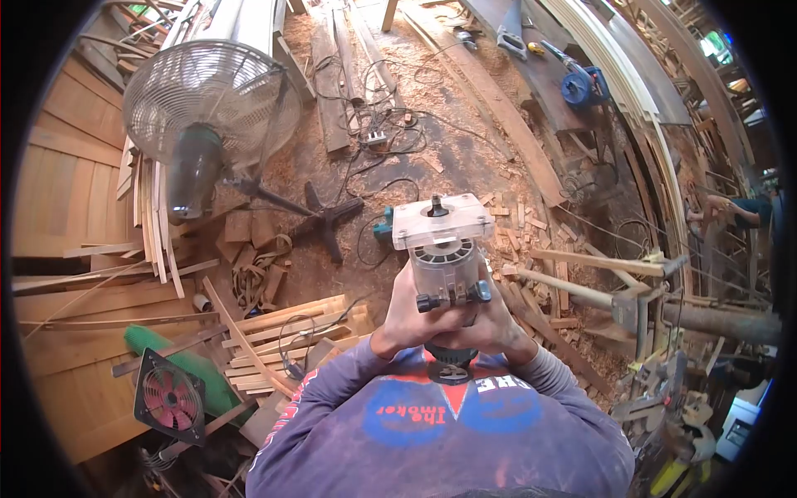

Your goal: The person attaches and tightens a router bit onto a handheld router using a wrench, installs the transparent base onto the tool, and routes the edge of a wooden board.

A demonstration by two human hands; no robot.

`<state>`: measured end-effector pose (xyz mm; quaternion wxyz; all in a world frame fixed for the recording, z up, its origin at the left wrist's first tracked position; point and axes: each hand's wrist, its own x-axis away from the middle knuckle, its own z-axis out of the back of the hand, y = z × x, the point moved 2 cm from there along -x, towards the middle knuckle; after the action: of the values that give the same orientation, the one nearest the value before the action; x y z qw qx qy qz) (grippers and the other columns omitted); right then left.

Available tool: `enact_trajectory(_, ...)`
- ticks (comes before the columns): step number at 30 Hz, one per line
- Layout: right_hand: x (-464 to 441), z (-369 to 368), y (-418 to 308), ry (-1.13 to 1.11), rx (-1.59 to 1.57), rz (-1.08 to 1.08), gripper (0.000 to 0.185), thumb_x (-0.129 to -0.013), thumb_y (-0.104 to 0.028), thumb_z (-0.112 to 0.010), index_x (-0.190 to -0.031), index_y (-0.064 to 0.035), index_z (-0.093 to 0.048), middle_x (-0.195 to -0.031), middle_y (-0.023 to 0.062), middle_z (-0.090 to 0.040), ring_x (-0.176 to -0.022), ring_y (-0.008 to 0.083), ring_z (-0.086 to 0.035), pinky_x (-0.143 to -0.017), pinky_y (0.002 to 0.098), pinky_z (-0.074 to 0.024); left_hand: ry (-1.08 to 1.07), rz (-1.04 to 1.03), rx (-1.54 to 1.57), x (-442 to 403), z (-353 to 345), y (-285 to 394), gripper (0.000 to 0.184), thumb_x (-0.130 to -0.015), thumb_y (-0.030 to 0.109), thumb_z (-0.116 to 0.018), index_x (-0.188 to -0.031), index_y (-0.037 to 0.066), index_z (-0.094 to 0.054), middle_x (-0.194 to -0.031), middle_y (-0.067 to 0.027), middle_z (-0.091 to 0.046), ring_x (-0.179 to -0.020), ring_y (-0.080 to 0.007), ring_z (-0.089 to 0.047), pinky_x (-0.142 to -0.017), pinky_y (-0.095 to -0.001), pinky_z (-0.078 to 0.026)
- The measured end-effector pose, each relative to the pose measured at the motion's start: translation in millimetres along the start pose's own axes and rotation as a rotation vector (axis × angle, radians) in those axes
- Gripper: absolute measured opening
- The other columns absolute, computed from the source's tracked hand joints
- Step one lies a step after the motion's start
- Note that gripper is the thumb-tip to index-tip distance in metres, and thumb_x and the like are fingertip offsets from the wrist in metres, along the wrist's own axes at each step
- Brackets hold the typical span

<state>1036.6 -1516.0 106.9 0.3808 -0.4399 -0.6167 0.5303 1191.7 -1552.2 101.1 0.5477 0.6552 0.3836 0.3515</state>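
Observation:
A trim router [448, 257] is held close to my chest, turned with its clear square base plate [442, 219] uppermost. A dark collet or bit pokes up through the hole in the plate. My left hand [404, 311] wraps the router body from the left, fingers closed round it. From the right, my right hand [496, 319] grips the same body, and the fingers of both hands meet below the black clamp knob [428, 302]. The router's dark lower end rests near my shirt. A teal part [383, 226] shows just left of the base plate.
A caged standing fan [212, 91] is at upper left, its foot [330, 222] on the shavings-covered floor. Cables run to a power strip [375, 138]. Timber planks [490, 104], a handsaw [510, 40] and a blue power tool [581, 86] lie ahead. Another person's arm [739, 209] shows at right.

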Motion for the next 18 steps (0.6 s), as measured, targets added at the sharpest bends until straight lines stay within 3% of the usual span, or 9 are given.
enact_trajectory(3, -38, 56, 9, -0.086, 0.229, -0.045, 0.125, -0.065, -0.009, -0.089, -0.161, -0.0014, -0.008, -0.137, 0.0138, -0.055, -0.129, 0.0265, -0.054, -0.112, 0.044, -0.0405, 0.005, 0.018, -0.017, -61, -9, -5, 0.079, -0.071, 0.025, -0.087, -0.136, -0.003, -0.049, -0.122, -0.0119, -0.064, -0.11, -0.0192, -0.063, -0.097, -0.0365, -0.051)
enact_trajectory(6, -84, 118, 7, -0.033, 0.264, 0.031, 0.121, -0.065, -0.008, -0.089, -0.159, -0.0007, -0.013, -0.132, 0.0133, -0.059, -0.125, 0.0257, -0.057, -0.11, 0.0434, -0.0432, 0.005, 0.01, -0.013, -143, -19, -18, 0.073, -0.072, 0.024, -0.085, -0.132, -0.003, -0.053, -0.119, -0.0114, -0.065, -0.108, -0.0193, -0.064, -0.096, -0.0364, -0.051)
enact_trajectory(8, -107, 158, 0, 0.014, -0.053, -0.169, 0.118, -0.065, -0.006, -0.088, -0.157, -0.0011, -0.014, -0.128, 0.0131, -0.06, -0.12, 0.0244, -0.059, -0.106, 0.0421, -0.0462, -0.027, 0.01, -0.041, -194, -29, -20, 0.068, -0.072, 0.024, -0.084, -0.128, -0.003, -0.056, -0.117, -0.0114, -0.066, -0.106, -0.0194, -0.064, -0.096, -0.0362, -0.051)
enact_trajectory(10, -127, 199, -9, 0.094, -0.276, -0.309, 0.117, -0.066, -0.004, -0.087, -0.157, -0.0017, -0.013, -0.126, 0.0128, -0.06, -0.116, 0.0232, -0.061, -0.102, 0.0407, -0.0488, -0.07, 0.177, 0.042, -248, -43, -16, 0.059, -0.071, 0.025, -0.082, -0.12, -0.002, -0.063, -0.113, -0.012, -0.068, -0.103, -0.0204, -0.065, -0.093, -0.0358, -0.052)
enact_trajectory(12, -148, 235, -18, 0.094, -0.297, -0.314, 0.118, -0.066, -0.004, -0.087, -0.157, -0.0023, -0.011, -0.125, 0.0126, -0.06, -0.117, 0.0234, -0.061, -0.102, 0.0404, -0.049, -0.093, 0.171, 0.003, -297, -57, -5, 0.055, -0.07, 0.025, -0.081, -0.115, -0.001, -0.066, -0.111, -0.0133, -0.068, -0.101, -0.0217, -0.066, -0.091, -0.0362, -0.052)
enact_trajectory(14, -169, 267, -26, 0.106, -0.304, -0.287, 0.12, -0.065, -0.005, -0.088, -0.157, -0.0028, -0.01, -0.126, 0.0126, -0.059, -0.117, 0.0236, -0.06, -0.102, 0.0403, -0.049, -0.009, 0.019, -0.058, -333, -66, 3, 0.048, -0.072, 0.022, -0.082, -0.112, -0.001, -0.068, -0.101, -0.0086, -0.072, -0.09, -0.0164, -0.066, -0.082, -0.0343, -0.055)
enact_trajectory(18, -200, 309, -39, 0.118, -0.221, -0.221, 0.122, -0.066, -0.008, -0.09, -0.158, -0.0029, -0.009, -0.131, 0.0143, -0.055, -0.119, 0.0241, -0.059, -0.104, 0.0418, -0.0478, -0.049, 0.069, -0.007, -386, -74, 11, 0.046, -0.071, 0.02, -0.081, -0.109, -0.001, -0.068, -0.1, -0.0087, -0.072, -0.088, -0.0167, -0.067, -0.081, -0.0344, -0.055)
